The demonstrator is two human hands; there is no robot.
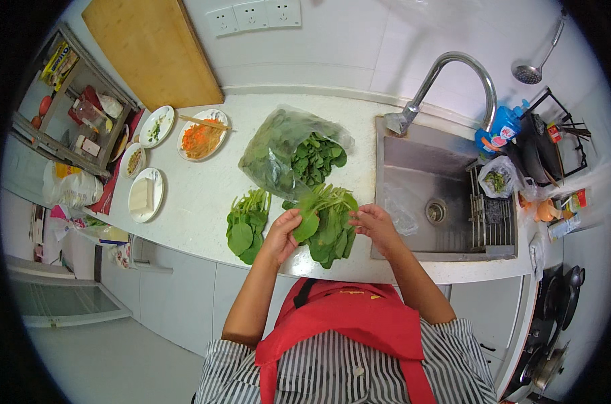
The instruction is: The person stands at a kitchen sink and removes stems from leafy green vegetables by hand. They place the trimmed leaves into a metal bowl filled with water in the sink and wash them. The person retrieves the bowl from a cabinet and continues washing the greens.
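Between my hands, above the white counter, is a sprig of leafy greens (307, 224). My left hand (284, 235) pinches a leaf of it between thumb and fingers. At the other side my right hand (374, 228) has its fingertips at the edge of a leaf; whether it grips the leaf cannot be told. Just under and behind the sprig lies a pile of leafy greens (330, 242), stems pointing away from me. A smaller bunch of greens (245, 230) lies to the left. Beyond them an opened clear plastic bag (272, 146) holds more greens.
On the right is a steel sink (411, 242) with a faucet (439, 60) and a drain rack (479, 212). At left stand a plate of tofu (142, 196), a plate of shredded vegetables (202, 136) with chopsticks, a bowl (133, 160) and a plate of chopped greens (156, 127). A wooden board (154, 50) leans behind.
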